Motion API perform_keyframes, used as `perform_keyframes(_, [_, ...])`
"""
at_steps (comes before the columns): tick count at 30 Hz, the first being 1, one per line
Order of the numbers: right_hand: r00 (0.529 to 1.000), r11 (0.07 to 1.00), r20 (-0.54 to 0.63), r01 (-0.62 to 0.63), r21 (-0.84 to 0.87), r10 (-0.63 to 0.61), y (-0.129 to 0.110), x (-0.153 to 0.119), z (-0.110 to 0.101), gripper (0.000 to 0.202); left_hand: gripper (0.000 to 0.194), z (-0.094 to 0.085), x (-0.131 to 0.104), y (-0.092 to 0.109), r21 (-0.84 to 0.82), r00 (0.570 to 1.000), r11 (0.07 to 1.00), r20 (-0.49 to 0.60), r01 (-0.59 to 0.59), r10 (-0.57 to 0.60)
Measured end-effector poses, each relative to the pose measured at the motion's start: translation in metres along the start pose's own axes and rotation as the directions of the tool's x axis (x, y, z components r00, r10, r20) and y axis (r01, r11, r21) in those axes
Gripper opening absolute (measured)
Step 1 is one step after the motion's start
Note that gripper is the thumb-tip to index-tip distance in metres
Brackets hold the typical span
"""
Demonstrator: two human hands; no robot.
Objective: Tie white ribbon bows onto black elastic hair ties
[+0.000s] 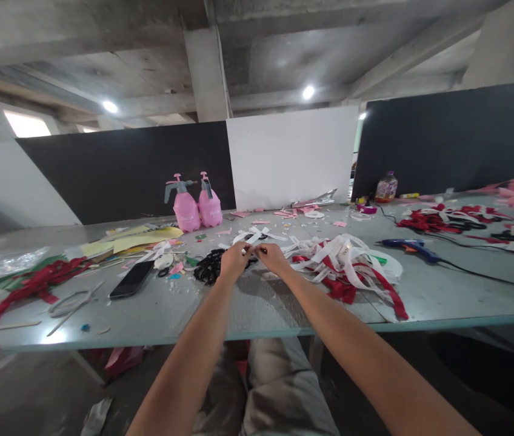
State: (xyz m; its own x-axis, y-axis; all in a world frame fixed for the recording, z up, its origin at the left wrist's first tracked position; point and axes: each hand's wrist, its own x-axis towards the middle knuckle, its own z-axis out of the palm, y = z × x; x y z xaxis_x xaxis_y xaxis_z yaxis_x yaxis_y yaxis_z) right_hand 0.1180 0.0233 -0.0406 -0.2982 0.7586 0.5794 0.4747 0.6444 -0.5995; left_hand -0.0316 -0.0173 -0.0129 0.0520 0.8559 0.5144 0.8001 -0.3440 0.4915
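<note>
My left hand (234,260) and my right hand (274,258) meet over the middle of the table, fingertips pinched close together. Whatever is between them is too small to make out; a dark bit and a white bit show at the fingers. Just left of my left hand lies a heap of shiny black bands or cords (208,266), partly hidden by that hand. White strips (257,235) lie behind my fingers. Beside my right hand is a tangled pile of white ribbons (350,257) with red ribbons (387,287) among it.
A phone (132,279), red ribbon (43,281) and yellow sheets (134,240) lie left. Two pink spray bottles (186,211) stand at the back. A blue glue gun (411,247) trails a cord on the right, before more red ribbon (439,219) and a bottle (386,188).
</note>
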Motion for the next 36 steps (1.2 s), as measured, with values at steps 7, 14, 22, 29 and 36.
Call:
perform_keyframes(7, [0.997,0.986,0.047,-0.046,-0.158,0.054,0.002,-0.002,-0.003,0.025,0.025,0.007,0.001,0.002,0.199,0.989,0.971,0.097,-0.130,0.113])
perform_keyframes(14, [0.986,0.968,0.168,0.043,-0.247,-0.001,0.003,-0.001,-0.006,0.024,0.023,0.005,0.000,0.001,0.261,0.992,0.962,0.120,-0.078,0.048])
perform_keyframes(22, [0.976,0.960,0.194,0.141,-0.242,-0.094,0.006,0.000,-0.011,0.024,0.023,0.003,-0.001,0.007,0.231,0.996,0.972,0.090,-0.034,0.014])
perform_keyframes(29, [0.971,0.959,0.165,0.202,-0.198,-0.171,-0.004,-0.003,-0.015,0.026,0.021,0.002,0.001,0.001,0.153,1.000,0.988,0.012,0.014,-0.016])
perform_keyframes(36, [0.994,0.987,0.041,0.108,-0.120,-0.104,-0.008,-0.003,-0.011,0.030,0.024,0.001,0.002,-0.004,-0.097,0.999,0.995,-0.032,-0.037,0.034])
